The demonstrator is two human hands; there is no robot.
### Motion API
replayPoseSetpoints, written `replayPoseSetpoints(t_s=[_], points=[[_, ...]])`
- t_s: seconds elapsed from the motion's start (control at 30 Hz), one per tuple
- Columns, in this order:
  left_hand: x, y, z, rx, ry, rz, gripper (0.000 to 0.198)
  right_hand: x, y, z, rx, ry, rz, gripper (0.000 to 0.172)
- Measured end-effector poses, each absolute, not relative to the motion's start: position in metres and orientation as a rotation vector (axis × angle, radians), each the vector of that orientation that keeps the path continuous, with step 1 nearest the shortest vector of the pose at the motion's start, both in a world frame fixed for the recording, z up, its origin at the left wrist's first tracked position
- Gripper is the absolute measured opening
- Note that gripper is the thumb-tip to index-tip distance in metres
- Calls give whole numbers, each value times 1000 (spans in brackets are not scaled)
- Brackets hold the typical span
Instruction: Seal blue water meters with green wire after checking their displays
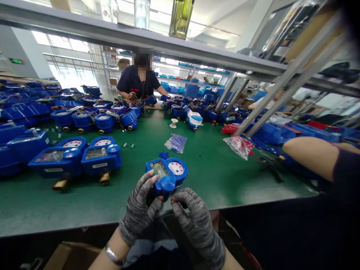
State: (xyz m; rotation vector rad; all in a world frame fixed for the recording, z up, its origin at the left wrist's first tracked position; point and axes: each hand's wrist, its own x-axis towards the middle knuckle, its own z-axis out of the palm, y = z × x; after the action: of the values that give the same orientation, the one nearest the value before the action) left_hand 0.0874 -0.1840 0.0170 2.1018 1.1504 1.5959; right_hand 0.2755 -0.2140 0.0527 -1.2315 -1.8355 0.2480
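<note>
A blue water meter [167,183] with a small display and a round white dial stands near the front edge of the green table. My left hand [140,206], in a grey fingerless glove, grips its left and front side, fingertips by the display. Close to the meter's lower right is my right hand [194,217], also gloved, its fingers curled and thumb and index finger near each other. Whatever it may hold is too small to name. Just behind the meter lie small blue parts [164,155] and a plastic bag of blue pieces [176,143].
Two blue meters [101,159] with brass fittings stand at left, with many more behind. A white spool [173,123], a bag with red pieces [239,146] and a white-topped meter [194,119] lie farther back. A person [139,84] works opposite; another person's arm [312,153] is at right.
</note>
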Motion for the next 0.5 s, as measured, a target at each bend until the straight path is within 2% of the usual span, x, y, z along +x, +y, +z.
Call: replayPoseSetpoints(t_s=[0.27, 0.37, 0.5], points=[[67, -165, 44, 2054, 1069, 1570, 38, 276, -216, 38, -1290, -1595, 325, 3], [64, -153, 46, 1901, 977, 1390, 53, 276, -218, 29, -1227, -1511, 524, 6], [63, -152, 40, 1869, 893, 1263, 62, 281, -214, 17, -1188, -1313, 833, 22]])
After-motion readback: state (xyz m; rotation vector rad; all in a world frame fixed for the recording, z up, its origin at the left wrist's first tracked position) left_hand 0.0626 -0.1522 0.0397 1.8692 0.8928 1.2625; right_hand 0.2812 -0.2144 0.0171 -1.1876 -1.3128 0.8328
